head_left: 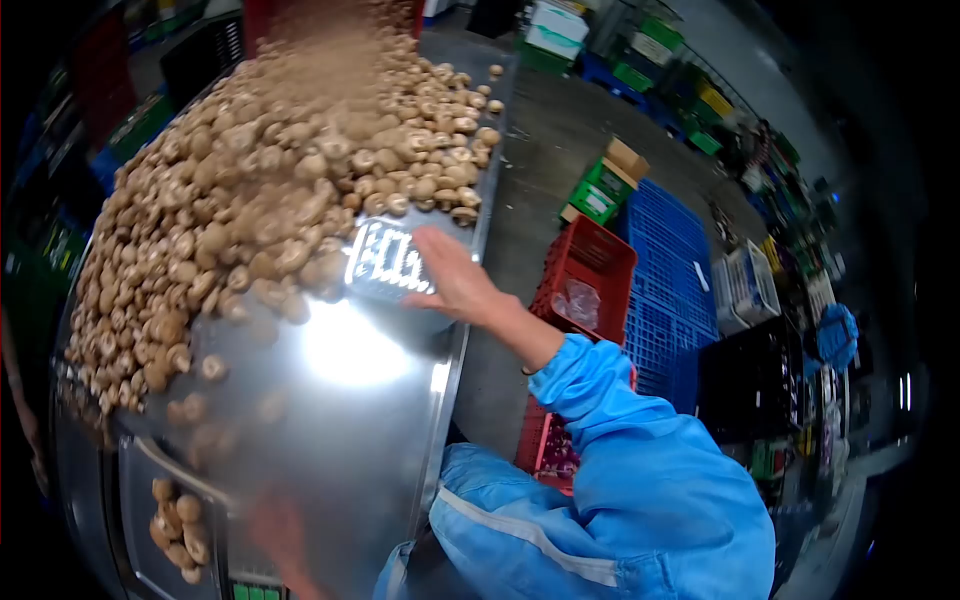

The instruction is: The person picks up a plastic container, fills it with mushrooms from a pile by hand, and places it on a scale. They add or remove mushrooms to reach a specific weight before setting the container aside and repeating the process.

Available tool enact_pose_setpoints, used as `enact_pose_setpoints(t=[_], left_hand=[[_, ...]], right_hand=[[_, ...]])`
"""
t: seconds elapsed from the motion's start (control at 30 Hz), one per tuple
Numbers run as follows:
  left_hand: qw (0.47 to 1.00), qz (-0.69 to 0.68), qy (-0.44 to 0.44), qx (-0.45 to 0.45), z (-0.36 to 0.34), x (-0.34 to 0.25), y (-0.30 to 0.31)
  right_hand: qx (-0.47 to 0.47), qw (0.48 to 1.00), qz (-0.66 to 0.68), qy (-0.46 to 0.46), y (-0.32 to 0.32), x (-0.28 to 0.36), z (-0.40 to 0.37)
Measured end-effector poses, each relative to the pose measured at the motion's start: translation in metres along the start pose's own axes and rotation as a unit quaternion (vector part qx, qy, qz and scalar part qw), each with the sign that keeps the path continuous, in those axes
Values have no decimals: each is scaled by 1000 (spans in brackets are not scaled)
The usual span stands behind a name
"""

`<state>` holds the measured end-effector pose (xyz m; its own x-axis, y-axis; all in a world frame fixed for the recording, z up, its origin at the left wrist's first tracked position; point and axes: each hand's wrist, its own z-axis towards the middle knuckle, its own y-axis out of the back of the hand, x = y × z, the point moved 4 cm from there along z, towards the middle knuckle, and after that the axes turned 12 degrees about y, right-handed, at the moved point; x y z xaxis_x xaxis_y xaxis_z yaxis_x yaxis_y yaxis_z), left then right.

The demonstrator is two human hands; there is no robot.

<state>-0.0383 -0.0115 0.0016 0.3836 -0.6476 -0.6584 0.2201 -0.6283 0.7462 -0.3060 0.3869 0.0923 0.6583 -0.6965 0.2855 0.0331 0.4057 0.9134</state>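
Observation:
My right hand [458, 275], in a blue sleeve, grips the right side of a clear plastic tray [378, 262], with the thumb at its near corner. The tray is at the edge of a large heap of brown mushrooms [230, 190] on a steel table [395, 400]. Low in the view, my left hand [283, 540] is smeared by motion over the table's near end, so its fingers cannot be made out. Left of it, a few mushrooms [180, 530] lie in a metal pan [150, 480]. Several loose mushrooms between hand and heap are blurred.
At the table's far end is a red crate [262, 25], with blurred mushrooms in front of it. On the floor to the right stand a red crate [590, 260] holding clear plastic, a blue pallet [665, 250] and a green carton [605, 190]. A green panel [255, 592] shows at the bottom.

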Motion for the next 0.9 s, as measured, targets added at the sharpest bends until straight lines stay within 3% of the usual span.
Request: enact_pose_setpoints(t=[0.07, 0.1, 0.17, 0.23, 0.33, 0.43, 0.47, 0.57, 0.7, 0.77, 0.83, 0.9], left_hand=[[997, -51, -39, 36, 23, 14, -18], [998, -23, -42, 43, 17, -4, -17], [996, -27, -66, 51, 41, -10, -34], [995, -27, -51, 80, 57, -28, -57], [995, -45, 2, 92, 86, -65, -72], [991, -126, -33, -16, 100, -120, -74], [991, -135, 13, -16, 104, -122, -77], [979, -205, 0, 2, 102, -111, -85], [987, -150, -9, 53, 84, -54, -95], [963, -243, 57, 101, 71, -40, -90], [931, -312, 112, 152, 52, -54, -66], [919, -333, 62, 200, 40, -91, -45]], right_hand=[[-13, 1000, 20, -13, -2, 15, 5], [-140, 989, -8, 44, 4, 12, -12], [-161, 985, 18, 64, -3, -3, -4], [-114, 993, 24, 4, 3, -4, -2], [-110, 993, 34, -14, -6, -2, 4], [-113, 993, 38, -12, -6, -4, 4], [-111, 993, 42, -11, -6, -3, 4], [-111, 992, 57, -8, -3, 1, 3], [-100, 992, 82, 3, 0, 6, 0], [-86, 992, 95, 14, 8, 9, -4], [-83, 991, 106, 29, 24, 17, -8], [-104, 986, 117, 49, 53, 41, -12]])
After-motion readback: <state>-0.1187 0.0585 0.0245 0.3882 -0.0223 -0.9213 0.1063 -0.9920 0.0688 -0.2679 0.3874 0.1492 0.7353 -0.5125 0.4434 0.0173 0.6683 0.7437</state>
